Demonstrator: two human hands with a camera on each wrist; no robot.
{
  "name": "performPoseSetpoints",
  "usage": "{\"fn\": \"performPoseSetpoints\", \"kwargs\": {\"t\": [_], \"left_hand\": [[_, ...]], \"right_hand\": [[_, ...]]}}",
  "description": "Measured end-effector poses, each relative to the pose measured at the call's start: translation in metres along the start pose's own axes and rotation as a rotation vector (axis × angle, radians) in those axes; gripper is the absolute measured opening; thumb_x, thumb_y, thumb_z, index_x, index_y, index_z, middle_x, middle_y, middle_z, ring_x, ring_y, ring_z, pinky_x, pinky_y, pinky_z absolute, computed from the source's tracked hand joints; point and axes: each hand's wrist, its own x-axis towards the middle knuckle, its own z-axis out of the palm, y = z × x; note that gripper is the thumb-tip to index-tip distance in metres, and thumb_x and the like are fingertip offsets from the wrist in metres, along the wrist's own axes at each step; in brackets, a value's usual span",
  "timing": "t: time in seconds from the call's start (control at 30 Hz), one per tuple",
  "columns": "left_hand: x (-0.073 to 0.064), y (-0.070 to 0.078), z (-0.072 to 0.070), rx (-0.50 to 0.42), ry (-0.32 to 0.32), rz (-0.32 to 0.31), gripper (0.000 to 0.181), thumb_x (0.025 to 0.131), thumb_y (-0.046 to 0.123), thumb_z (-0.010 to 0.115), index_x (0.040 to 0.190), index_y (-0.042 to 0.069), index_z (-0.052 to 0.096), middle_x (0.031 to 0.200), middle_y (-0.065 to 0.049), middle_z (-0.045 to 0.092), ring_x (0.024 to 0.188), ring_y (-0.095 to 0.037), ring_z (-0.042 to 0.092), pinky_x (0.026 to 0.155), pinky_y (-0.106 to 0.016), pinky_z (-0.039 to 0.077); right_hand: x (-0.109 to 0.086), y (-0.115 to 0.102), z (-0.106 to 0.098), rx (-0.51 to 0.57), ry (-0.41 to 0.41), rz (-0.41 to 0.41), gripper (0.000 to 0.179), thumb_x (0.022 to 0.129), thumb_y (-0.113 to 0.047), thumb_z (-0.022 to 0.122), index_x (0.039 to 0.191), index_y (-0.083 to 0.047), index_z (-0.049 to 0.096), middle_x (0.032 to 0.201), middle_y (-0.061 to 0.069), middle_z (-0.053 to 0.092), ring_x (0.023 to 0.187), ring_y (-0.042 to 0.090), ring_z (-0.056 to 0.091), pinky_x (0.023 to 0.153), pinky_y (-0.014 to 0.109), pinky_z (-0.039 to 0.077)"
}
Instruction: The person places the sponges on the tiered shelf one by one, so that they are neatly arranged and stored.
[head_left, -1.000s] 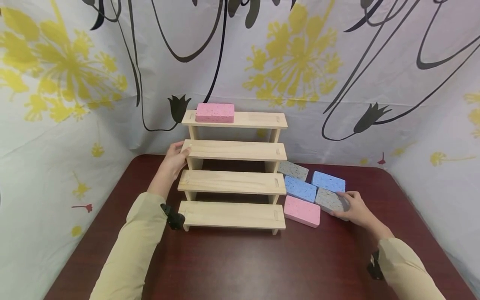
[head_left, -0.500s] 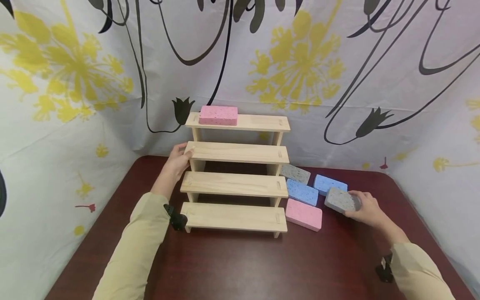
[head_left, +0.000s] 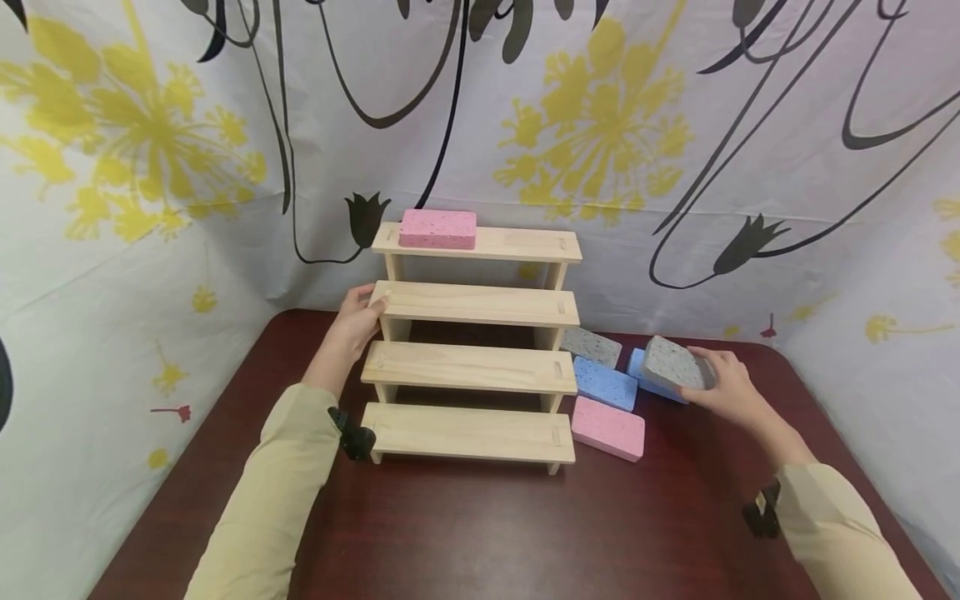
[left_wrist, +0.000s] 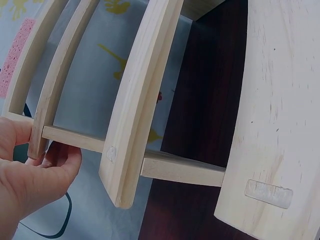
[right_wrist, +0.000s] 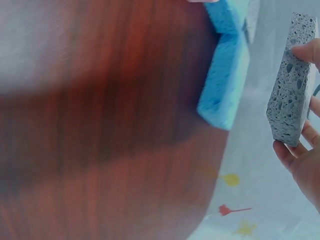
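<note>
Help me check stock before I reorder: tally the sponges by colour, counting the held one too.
Pink sponges: 2, one on the top shelf
Blue sponges: 2, both on the table
Grey sponges: 2, one in the right hand
Total: 6

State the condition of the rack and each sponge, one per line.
Pale wooden four-tier rack: upright, held by left grip.
Grey porous sponge block: lifted, held in right grip.
Pink porous sponge block: flat on rack's top shelf.
Other pink sponge: flat on dark-red table.
Two blue porous sponge blocks: flat on table.
Other grey sponge: flat on table.
</note>
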Motion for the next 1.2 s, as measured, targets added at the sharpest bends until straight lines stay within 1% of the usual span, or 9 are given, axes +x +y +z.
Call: {"fn": "performPoseSetpoints", "kwargs": {"t": [0.17,0.37,0.5,0.6,0.7,0.8,1.0,1.2], "left_hand": [[0.001,0.001,0.000,-0.007,-0.002,0.003,0.054,0.098,0.013,0.038,0.144,0.009,0.011,0.148,-0.020,0.021,0.133,-0.028,0.033,0.114,-0.035,0.025],[0.001,0.002,0.001,-0.027,-0.008,0.003,0.054,0.097,0.013,0.038,0.144,0.008,0.011,0.149,-0.020,0.020,0.133,-0.028,0.033,0.114,-0.035,0.024],[0.002,0.001,0.001,-0.036,-0.010,-0.001,0.054,0.097,0.012,0.038,0.144,0.008,0.011,0.149,-0.020,0.021,0.133,-0.028,0.034,0.114,-0.035,0.025],[0.003,0.001,0.002,-0.036,-0.004,-0.008,0.054,0.097,0.013,0.039,0.144,0.010,0.013,0.149,-0.018,0.022,0.133,-0.027,0.034,0.114,-0.035,0.024],[0.004,0.001,0.002,-0.032,-0.001,-0.012,0.054,0.097,0.013,0.040,0.144,0.010,0.013,0.149,-0.018,0.022,0.133,-0.026,0.034,0.114,-0.035,0.024],[0.003,0.001,0.002,-0.031,0.003,-0.020,0.054,0.097,0.014,0.040,0.144,0.011,0.014,0.149,-0.017,0.022,0.133,-0.026,0.034,0.114,-0.035,0.024],[0.003,0.001,0.000,-0.021,0.012,-0.029,0.055,0.097,0.014,0.041,0.144,0.012,0.013,0.149,-0.016,0.022,0.133,-0.026,0.034,0.114,-0.035,0.025],[0.002,-0.001,-0.002,-0.015,-0.003,-0.032,0.056,0.097,0.015,0.040,0.145,0.012,0.011,0.150,-0.016,0.019,0.134,-0.026,0.031,0.115,-0.035,0.023]], "right_hand": [[0.016,-0.017,-0.010,-0.028,0.004,-0.053,0.071,0.074,-0.024,0.069,0.130,0.006,0.038,0.120,0.038,0.034,0.104,0.049,0.033,0.075,0.059,0.033],[0.037,-0.044,-0.022,-0.019,0.027,-0.141,0.073,0.074,-0.022,0.070,0.133,0.006,0.038,0.120,0.036,0.035,0.107,0.048,0.034,0.078,0.061,0.033],[0.047,-0.064,-0.028,-0.005,0.047,-0.205,0.073,0.073,-0.020,0.072,0.134,0.004,0.039,0.123,0.034,0.036,0.111,0.049,0.033,0.082,0.063,0.032],[0.053,-0.080,-0.033,0.004,0.055,-0.232,0.073,0.073,-0.020,0.072,0.134,0.001,0.039,0.125,0.032,0.036,0.114,0.049,0.031,0.084,0.064,0.031],[0.060,-0.096,-0.036,0.009,0.079,-0.278,0.071,0.072,-0.018,0.072,0.133,0.000,0.041,0.125,0.030,0.038,0.115,0.047,0.032,0.087,0.064,0.031],[0.067,-0.111,-0.040,0.011,0.105,-0.324,0.071,0.071,-0.015,0.073,0.132,-0.001,0.042,0.125,0.029,0.040,0.114,0.045,0.034,0.088,0.063,0.031],[0.081,-0.137,-0.044,0.020,0.126,-0.364,0.069,0.072,-0.016,0.072,0.133,-0.002,0.042,0.125,0.027,0.040,0.114,0.044,0.035,0.088,0.061,0.031],[0.096,-0.158,-0.043,0.032,0.126,-0.392,0.066,0.072,-0.015,0.072,0.131,-0.002,0.044,0.128,0.025,0.041,0.116,0.042,0.036,0.093,0.060,0.032]]}}
